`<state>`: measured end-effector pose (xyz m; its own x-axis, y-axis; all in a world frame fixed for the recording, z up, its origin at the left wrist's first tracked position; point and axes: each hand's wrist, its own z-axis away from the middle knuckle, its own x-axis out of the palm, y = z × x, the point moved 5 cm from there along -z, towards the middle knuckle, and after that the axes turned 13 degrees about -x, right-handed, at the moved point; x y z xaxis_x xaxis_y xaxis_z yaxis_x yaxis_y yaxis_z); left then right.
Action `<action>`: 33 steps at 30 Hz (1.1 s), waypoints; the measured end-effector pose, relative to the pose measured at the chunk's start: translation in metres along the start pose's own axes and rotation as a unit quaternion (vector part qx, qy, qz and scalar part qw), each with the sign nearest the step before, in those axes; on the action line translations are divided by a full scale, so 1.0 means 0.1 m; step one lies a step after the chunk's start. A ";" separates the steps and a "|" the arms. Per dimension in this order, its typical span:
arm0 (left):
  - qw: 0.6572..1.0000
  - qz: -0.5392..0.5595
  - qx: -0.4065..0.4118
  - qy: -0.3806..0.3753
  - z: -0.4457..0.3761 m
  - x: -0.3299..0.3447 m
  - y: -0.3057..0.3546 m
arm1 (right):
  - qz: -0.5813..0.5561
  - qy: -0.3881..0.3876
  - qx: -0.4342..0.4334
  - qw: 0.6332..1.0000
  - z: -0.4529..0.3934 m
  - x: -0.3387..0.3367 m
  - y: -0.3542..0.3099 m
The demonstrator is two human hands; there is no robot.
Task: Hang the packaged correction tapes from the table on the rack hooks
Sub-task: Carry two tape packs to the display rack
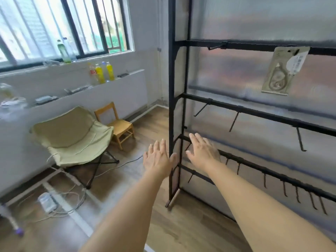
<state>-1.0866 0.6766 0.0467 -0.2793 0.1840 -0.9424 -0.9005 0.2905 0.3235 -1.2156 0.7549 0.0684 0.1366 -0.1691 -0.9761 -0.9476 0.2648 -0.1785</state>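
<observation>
A black metal rack [171,99] with several horizontal bars and many bare hooks fills the right half of the view. One packaged correction tape [283,70] hangs tilted from a hook on the top bar at the upper right. My left hand [158,157] is stretched out flat with straight fingers, just left of the rack's upright post, holding nothing. My right hand [203,151] is also flat and empty, in front of the rack's third bar. No table with packages is in view.
A pale green folding chair [72,135] and a small wooden chair [118,122] stand at the left by a white wall. Bottles [101,71] line the ledge under the window. Cables and a power strip [47,201] lie on the wooden floor.
</observation>
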 end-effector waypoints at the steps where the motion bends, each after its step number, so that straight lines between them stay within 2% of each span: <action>1: 1.000 -0.001 -0.025 -0.002 0.03 -0.03 -0.22 | -0.002 -0.013 -0.020 1.000 -0.02 0.10 -0.18; 9: 0.984 0.001 -0.181 0.010 0.29 -0.36 -2.00 | -0.032 -0.100 -0.159 0.982 -0.26 0.69 -1.76; 16: 0.959 0.005 -0.281 0.036 0.53 -0.86 -3.63 | -0.026 -0.110 -0.258 0.960 -0.41 1.06 -3.49; 22: 0.942 -0.004 -0.332 0.052 0.73 -1.29 -4.93 | -0.010 -0.119 -0.327 0.937 -0.50 1.39 -4.87; 33: 0.900 0.026 -0.430 0.058 0.81 -1.63 -6.57 | 0.002 -0.137 -0.431 0.892 -0.88 1.85 -6.64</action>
<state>-0.4225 0.5319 -0.0056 -0.3166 0.0615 -0.9466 -0.7959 -0.5602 0.2298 -0.5867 0.4642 0.0176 0.0867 0.0999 -0.9912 -0.8019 -0.5834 -0.1289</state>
